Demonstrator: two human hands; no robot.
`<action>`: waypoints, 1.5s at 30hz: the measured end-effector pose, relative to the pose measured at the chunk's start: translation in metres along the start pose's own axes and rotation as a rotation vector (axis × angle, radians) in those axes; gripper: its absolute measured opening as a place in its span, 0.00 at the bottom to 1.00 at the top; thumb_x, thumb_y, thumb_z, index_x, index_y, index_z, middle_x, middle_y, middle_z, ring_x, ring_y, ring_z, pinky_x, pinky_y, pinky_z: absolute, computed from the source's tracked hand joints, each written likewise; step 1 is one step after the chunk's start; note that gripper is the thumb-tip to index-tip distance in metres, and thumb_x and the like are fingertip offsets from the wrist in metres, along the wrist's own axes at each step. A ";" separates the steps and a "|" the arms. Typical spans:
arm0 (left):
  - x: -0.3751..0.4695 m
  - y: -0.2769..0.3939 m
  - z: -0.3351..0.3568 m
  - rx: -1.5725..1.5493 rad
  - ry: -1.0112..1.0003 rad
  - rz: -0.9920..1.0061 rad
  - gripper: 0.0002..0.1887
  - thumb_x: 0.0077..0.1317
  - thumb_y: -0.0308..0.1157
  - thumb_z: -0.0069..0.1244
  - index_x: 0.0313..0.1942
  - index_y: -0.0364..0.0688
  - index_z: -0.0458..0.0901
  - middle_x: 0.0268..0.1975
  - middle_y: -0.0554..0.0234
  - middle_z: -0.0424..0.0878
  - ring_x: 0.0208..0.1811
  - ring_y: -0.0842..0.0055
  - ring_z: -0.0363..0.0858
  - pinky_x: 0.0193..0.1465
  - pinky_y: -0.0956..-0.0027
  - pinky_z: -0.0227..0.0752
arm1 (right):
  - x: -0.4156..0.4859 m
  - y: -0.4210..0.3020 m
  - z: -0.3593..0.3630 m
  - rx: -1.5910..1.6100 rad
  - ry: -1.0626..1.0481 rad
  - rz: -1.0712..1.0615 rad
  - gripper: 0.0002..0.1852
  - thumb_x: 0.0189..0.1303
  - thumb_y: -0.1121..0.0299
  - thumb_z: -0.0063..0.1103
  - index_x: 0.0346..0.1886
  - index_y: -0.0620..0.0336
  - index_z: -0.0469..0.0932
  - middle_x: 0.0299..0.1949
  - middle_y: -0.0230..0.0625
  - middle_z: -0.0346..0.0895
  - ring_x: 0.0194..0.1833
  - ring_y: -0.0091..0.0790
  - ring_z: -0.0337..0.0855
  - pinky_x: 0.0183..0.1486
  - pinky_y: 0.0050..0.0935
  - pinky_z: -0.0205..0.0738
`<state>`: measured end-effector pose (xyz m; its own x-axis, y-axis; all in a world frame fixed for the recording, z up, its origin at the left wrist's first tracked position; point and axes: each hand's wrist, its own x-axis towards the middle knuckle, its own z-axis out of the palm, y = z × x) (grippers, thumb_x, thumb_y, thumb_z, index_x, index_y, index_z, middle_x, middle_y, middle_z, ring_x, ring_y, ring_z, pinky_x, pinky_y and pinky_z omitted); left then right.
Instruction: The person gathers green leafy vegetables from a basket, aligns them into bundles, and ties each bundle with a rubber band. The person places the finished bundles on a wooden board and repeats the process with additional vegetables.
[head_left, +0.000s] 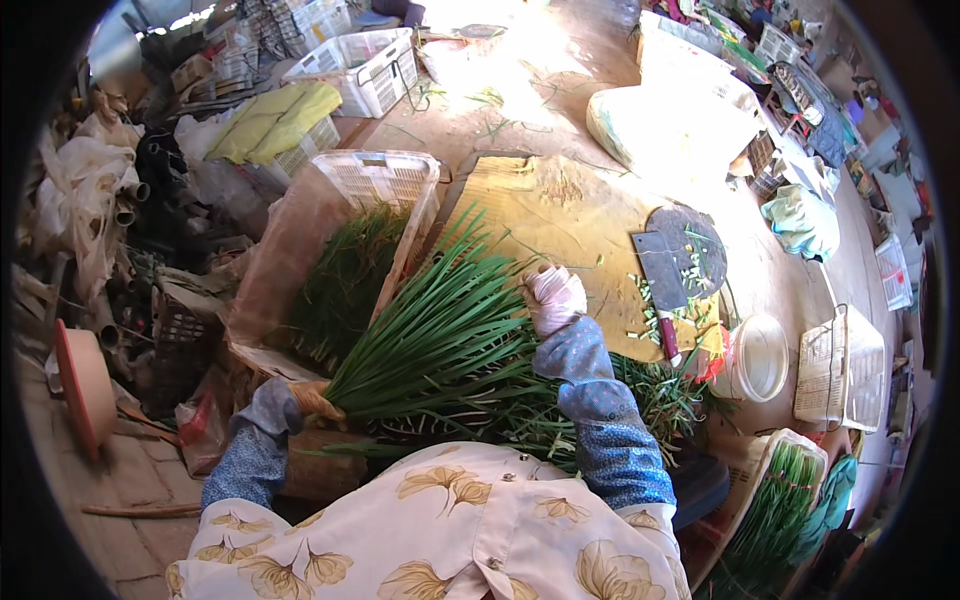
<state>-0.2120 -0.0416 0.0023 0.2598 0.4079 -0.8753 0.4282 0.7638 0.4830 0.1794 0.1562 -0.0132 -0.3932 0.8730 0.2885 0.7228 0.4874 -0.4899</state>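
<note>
My left hand (321, 402), in a tan glove, grips a bunch of long green chives (442, 315) at its lower end. The leaves fan out up and to the right, over the edge of a plastic crate (390, 166). My right hand (555, 297), in a pale glove, is curled beside the leaf tips; whether it pinches any is hidden. Beyond it lies a yellow cloth (540, 217) on a low surface. A cleaver (661, 274) with a dark red handle rests partly on a round dark board (694, 232), among cut stalk pieces. Loose greens (517, 420) lie below my arms.
More greens (352, 277) fill the crate at left. A white bucket (759, 358) and a pale crate (840, 367) stand at right. Bundled chives (780, 502) fill another crate at lower right. A red-rimmed round object (82, 382) stands at far left near piled plastic sheeting (90, 187).
</note>
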 end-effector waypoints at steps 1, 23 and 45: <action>-0.001 0.000 0.001 0.011 0.002 0.003 0.19 0.56 0.28 0.55 0.50 0.39 0.73 0.39 0.59 0.83 0.38 0.77 0.78 0.31 0.76 0.70 | -0.001 0.008 0.014 -0.022 0.084 -0.093 0.03 0.51 0.72 0.57 0.30 0.54 0.78 0.26 0.39 0.74 0.26 0.41 0.75 0.28 0.37 0.69; 0.049 -0.064 -0.031 -0.016 -0.099 0.255 0.22 0.54 0.27 0.59 0.50 0.39 0.74 0.39 0.66 0.80 0.36 0.79 0.75 0.37 0.73 0.70 | 0.052 0.039 0.056 0.447 0.093 -0.070 0.09 0.41 0.75 0.66 0.28 0.58 0.76 0.32 0.33 0.77 0.37 0.36 0.75 0.41 0.31 0.70; 0.030 -0.028 -0.031 -0.107 -0.211 0.134 0.18 0.54 0.27 0.58 0.45 0.37 0.75 0.37 0.61 0.80 0.35 0.78 0.76 0.35 0.73 0.72 | 0.124 0.047 0.109 -0.044 -0.490 0.206 0.05 0.51 0.73 0.60 0.33 0.58 0.79 0.28 0.37 0.79 0.29 0.33 0.76 0.33 0.33 0.72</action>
<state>-0.2429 -0.0356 -0.0382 0.4870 0.4041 -0.7743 0.2868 0.7634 0.5788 0.1026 0.2888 -0.0900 -0.4524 0.8609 -0.2329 0.8319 0.3131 -0.4582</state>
